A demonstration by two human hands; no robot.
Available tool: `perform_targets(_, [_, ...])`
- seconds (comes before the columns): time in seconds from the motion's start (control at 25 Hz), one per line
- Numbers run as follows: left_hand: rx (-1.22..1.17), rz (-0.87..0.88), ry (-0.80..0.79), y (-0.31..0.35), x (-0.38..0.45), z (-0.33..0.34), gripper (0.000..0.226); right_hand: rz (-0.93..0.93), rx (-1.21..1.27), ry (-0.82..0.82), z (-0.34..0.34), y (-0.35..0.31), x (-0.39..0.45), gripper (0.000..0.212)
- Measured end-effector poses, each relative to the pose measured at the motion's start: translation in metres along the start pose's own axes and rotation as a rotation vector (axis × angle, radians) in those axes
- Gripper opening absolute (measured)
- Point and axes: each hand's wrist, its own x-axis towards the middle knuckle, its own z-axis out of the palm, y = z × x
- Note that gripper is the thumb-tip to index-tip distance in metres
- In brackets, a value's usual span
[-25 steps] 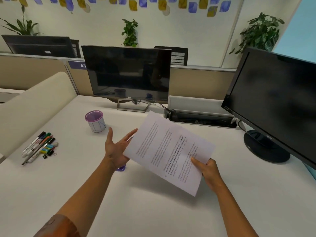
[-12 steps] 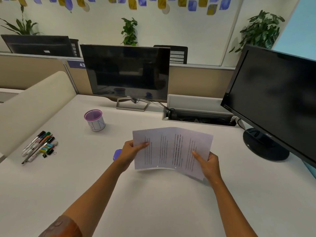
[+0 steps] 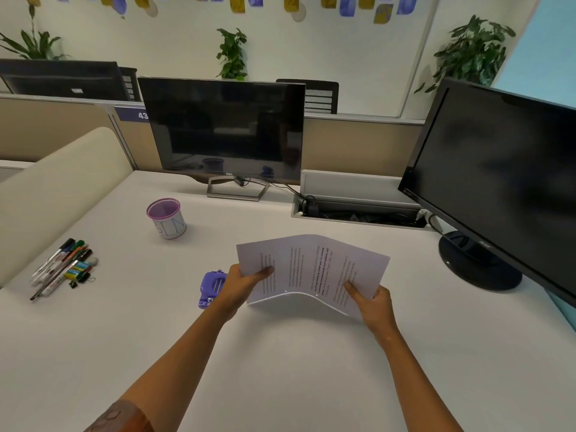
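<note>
A printed sheet of paper (image 3: 311,269) is held above the white desk (image 3: 280,369), bowed upward along its middle. My left hand (image 3: 240,285) pinches its left edge, thumb on top of the page. My right hand (image 3: 372,304) pinches the lower right part, thumb also on top. A small purple stapler (image 3: 212,288) lies on the desk just left of my left hand, partly hidden behind it.
A purple mesh pen cup (image 3: 167,218) stands at the centre left. Several markers and clips (image 3: 64,268) lie at the left edge. Two dark monitors stand behind: one in the middle (image 3: 224,129), one at the right (image 3: 498,182). An open cable tray (image 3: 358,213) sits between them.
My left hand, open and empty a second ago, has taken hold of the paper's left edge. The sheet has turned level and bowed between both hands, and the stapler has come into view.
</note>
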Motion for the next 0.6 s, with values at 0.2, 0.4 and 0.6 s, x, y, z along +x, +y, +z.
perform_targets(0.2, [0.002,-0.001,-0.015,-0.003,0.005,-0.002,0.024,0.022,0.013,-0.005,-0.003,0.005,0.002,0.031])
perform_targets(0.4, [0.037,-0.023,-0.014,-0.019,0.003,-0.002,0.027,0.048,-0.020,-0.032,-0.003,0.018,-0.003,0.023])
perform_targets(0.6, [0.164,-0.052,-0.004,-0.007,0.012,-0.005,0.017,0.096,-0.074,-0.022,-0.007,0.020,0.003,0.018])
